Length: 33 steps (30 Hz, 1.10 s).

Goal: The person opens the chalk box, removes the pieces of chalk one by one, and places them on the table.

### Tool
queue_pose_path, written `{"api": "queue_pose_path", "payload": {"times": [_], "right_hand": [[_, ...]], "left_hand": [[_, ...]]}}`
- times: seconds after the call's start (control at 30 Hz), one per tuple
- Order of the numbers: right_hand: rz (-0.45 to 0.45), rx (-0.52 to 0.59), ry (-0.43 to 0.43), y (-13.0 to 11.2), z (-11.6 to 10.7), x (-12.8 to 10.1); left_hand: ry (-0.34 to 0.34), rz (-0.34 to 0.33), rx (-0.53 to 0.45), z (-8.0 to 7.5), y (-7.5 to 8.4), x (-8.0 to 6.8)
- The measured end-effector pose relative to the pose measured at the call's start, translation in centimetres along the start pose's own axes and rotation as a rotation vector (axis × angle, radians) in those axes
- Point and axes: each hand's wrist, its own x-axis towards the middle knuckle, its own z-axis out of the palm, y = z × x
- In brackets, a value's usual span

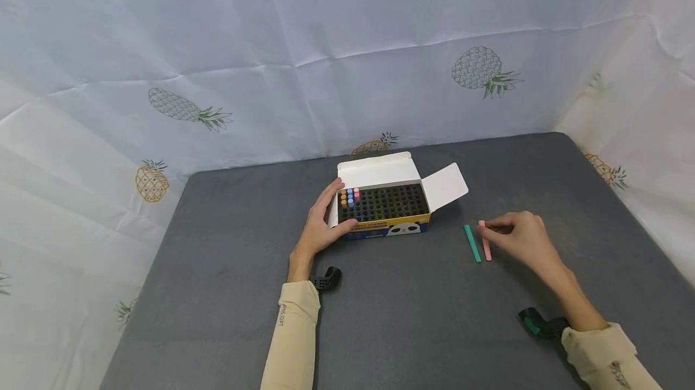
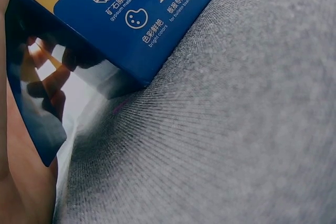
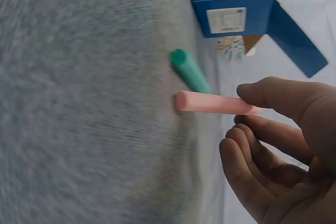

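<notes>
An open blue and yellow chalk box (image 1: 387, 221) stands mid-table with its black holed tray showing; several coloured chalks (image 1: 349, 195) stand in its far left corner. My left hand (image 1: 332, 209) grips the box's left end, thumb on the front face; the left wrist view shows that blue box (image 2: 131, 19) close up, with the hand (image 2: 10, 171) at the frame's left edge. A pink chalk (image 1: 485, 241) and a green chalk (image 1: 472, 243) lie side by side to the right of the box. My right hand (image 1: 487, 227) pinches the pink chalk (image 3: 210, 102) at its far end, beside the green chalk (image 3: 190, 71).
The grey felt table cover (image 1: 217, 293) is ringed by white pineapple-print cloth (image 1: 326, 46) at the back and both sides. The box's white lid (image 1: 377, 169) and side flap (image 1: 445, 186) stand open. Black wrist mounts (image 1: 326, 279) (image 1: 540, 323) sit by each sleeve.
</notes>
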Motion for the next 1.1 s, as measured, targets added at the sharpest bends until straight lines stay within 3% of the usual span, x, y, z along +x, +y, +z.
{"api": "queue_pose_path", "payload": {"times": [0.17,0.4,0.5,1.1], "right_hand": [[0.045,-0.002,0.016,0.5,1.0,0.2],[0.090,-0.004,0.003,0.6,1.5,0.3],[0.107,-0.009,0.003,0.5,1.6,0.3],[0.088,-0.053,0.054,-0.1,1.8,0.0]], "left_hand": [[-0.009,0.009,0.009,0.0,-0.1,0.0],[0.006,0.014,0.025,0.5,-3.7,0.3],[0.010,0.013,0.023,0.5,-4.4,0.4],[0.022,0.025,0.027,0.3,-4.4,0.4]]}}
